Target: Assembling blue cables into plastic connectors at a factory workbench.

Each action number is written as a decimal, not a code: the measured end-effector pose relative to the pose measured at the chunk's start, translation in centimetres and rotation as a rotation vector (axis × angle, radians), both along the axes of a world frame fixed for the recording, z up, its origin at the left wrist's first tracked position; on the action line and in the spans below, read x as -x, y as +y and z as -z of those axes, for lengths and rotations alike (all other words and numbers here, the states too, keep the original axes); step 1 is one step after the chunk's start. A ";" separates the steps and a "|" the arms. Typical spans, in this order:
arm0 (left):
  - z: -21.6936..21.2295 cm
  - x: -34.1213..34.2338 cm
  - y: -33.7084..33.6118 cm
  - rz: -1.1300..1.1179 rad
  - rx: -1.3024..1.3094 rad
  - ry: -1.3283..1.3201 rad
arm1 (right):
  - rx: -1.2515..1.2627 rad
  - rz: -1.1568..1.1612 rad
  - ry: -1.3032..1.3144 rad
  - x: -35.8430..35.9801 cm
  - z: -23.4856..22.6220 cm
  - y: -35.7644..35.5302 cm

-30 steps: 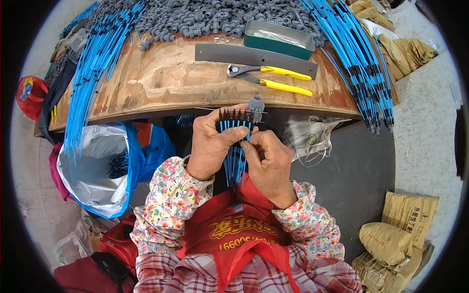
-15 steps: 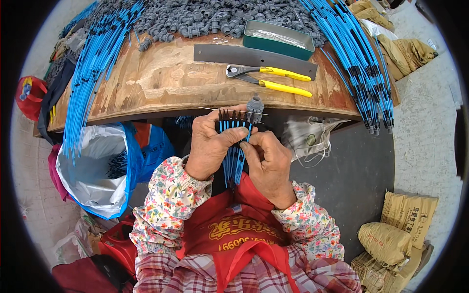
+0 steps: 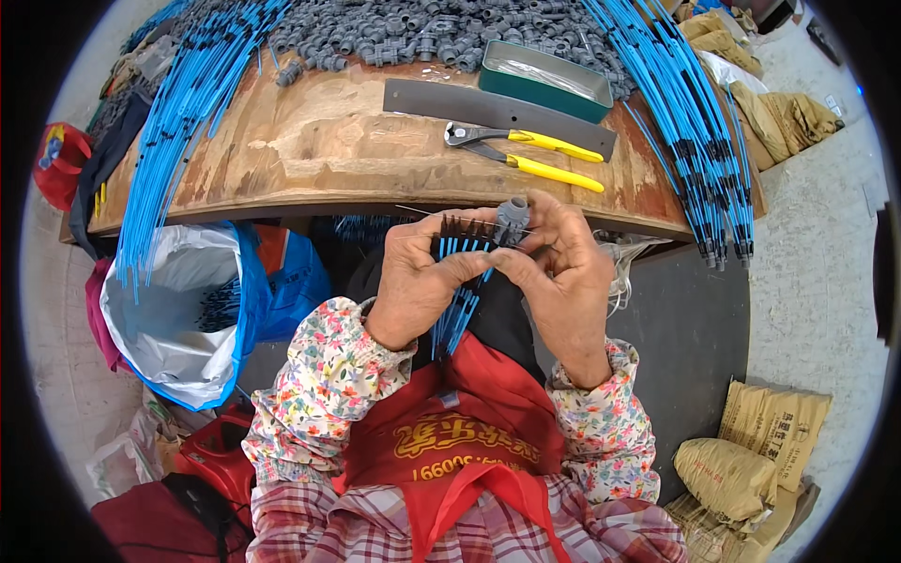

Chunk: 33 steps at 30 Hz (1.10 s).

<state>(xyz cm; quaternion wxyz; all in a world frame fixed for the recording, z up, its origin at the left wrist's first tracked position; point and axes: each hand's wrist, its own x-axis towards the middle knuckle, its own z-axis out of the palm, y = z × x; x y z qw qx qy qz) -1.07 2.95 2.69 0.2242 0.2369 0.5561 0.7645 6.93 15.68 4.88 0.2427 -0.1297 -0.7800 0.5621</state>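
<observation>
My left hand (image 3: 411, 289) is closed round a row of blue wires (image 3: 454, 317) with black ends, held above my lap. A thin metal wire (image 3: 418, 211) runs across the black ends and sticks out to the left. At the right end of the row stands a grey threaded plastic fitting (image 3: 511, 218). My right hand (image 3: 572, 286) grips this fitting from the right, its thumb low by the blue wires and its fingers partly behind the fitting. The two thumbs nearly meet in front of the row. The lower ends of the wires hang toward my red apron (image 3: 375, 427).
On the wooden table (image 3: 310, 150) lie yellow-handled nippers (image 3: 526, 155), a flat grey metal strip (image 3: 422, 98) and a green tin (image 3: 544, 103) of thin wires. Grey fittings (image 3: 404, 38) are heaped behind. Blue bundles hang over both sides, above a lined bag (image 3: 141, 347) at left.
My right hand has moved up from the blue wires to the grey fitting and its fingers have spread around it. The row and both hands sit slightly further right in view.
</observation>
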 end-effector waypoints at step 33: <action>3.5 -0.3 0.7 -0.042 -0.025 0.130 | 0.243 -0.193 0.212 0.7 3.2 2.2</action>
